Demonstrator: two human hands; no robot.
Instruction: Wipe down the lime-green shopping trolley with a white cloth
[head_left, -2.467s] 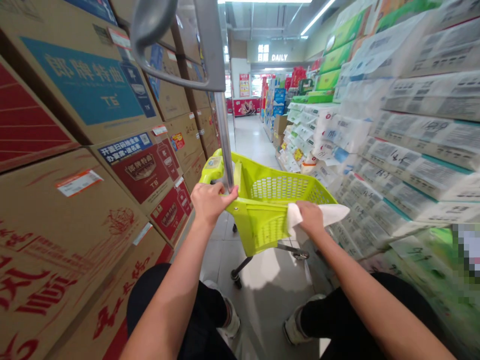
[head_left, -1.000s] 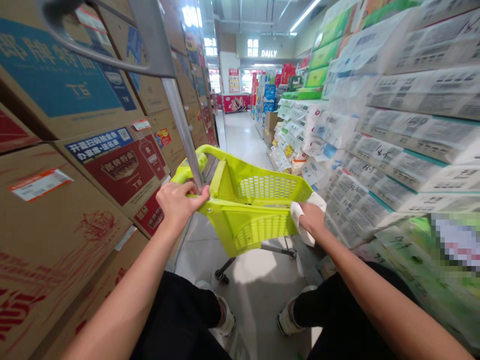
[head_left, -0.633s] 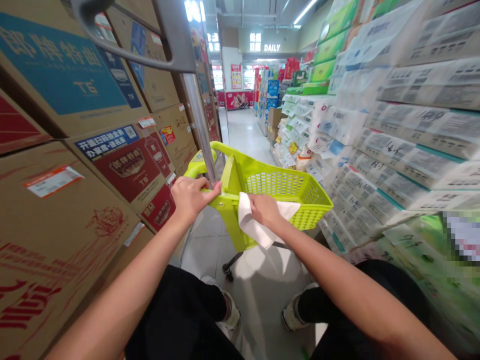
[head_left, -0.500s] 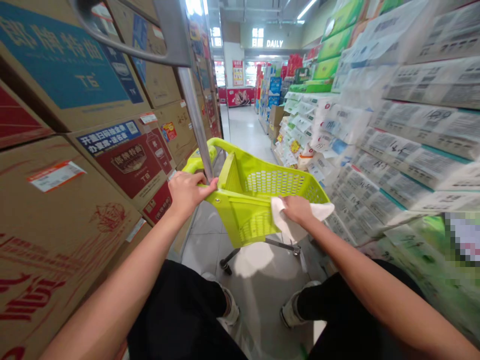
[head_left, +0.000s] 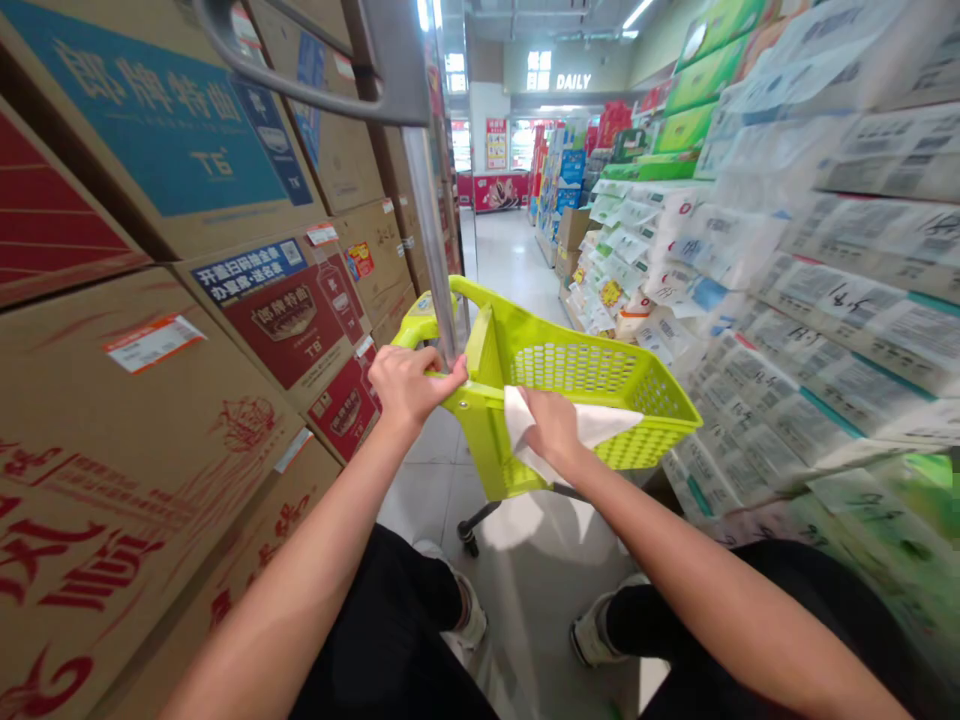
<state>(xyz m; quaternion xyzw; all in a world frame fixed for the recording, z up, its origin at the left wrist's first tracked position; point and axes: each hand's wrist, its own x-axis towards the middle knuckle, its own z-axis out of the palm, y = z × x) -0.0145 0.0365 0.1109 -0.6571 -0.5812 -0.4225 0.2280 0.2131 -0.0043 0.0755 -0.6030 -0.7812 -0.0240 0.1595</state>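
A lime-green shopping cart (head_left: 491, 450) with a perforated plastic basket stands in front of me, turned sideways. My left hand (head_left: 411, 382) is closed over the basket's near left corner, beside a metal pole (head_left: 429, 230) that rises to a grey handle (head_left: 315, 95). Against the outer side of the basket, just under the near rim, my right hand (head_left: 551, 425) presses a white cloth (head_left: 606, 425). Its fingers are wrapped into the cloth, and a loose end trails to the right along the rim.
Stacked cardboard cartons (head_left: 112, 390) rise close on my left. Piles of white plastic-wrapped packs (head_left: 787, 380) line the right side. A tiled aisle (head_left: 502, 245) runs ahead to a red counter (head_left: 499, 192). One caster (head_left: 469, 535) shows near my feet.
My right hand has slid the cloth leftward along the basket's near side, closer to my left hand. The left hand keeps its hold on the corner. The whole view has shifted slightly.
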